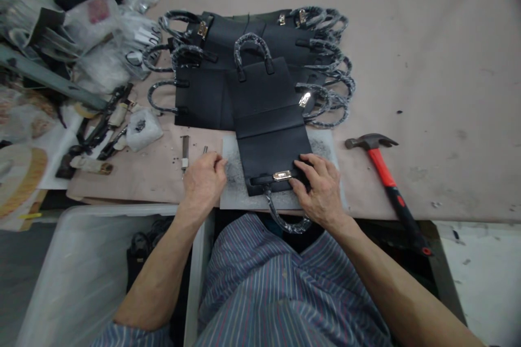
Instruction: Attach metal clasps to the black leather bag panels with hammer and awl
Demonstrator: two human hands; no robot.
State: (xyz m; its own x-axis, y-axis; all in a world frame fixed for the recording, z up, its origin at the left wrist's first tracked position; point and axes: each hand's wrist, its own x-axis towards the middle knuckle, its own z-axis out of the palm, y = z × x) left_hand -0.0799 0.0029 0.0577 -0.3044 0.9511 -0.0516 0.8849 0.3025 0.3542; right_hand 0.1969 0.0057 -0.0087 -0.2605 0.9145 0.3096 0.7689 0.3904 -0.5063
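A flat black handbag piece [271,130] lies lengthwise before me, with a plastic-wrapped handle at each end. Its near end carries a strap with a shiny gold clasp [282,175]. My right hand [321,187] grips the piece by its right edge, thumb and forefinger bent at the strap beside the clasp. To the left of the bag piece, my left hand [205,178] is closed in a pinch, and whatever it holds is too small to make out. A short metal rod [205,149] shows just beyond its knuckles. Under the bag piece is a worn pale board [232,195].
More black handbag pieces [199,97] with wrapped handles overlap behind. A red-and-black claw hammer [382,168] lies at right, its handle past the table edge. A metal tool [185,154] lies left. Plastic bags [101,59] crowd the far left; a plastic bin [81,249] stands below.
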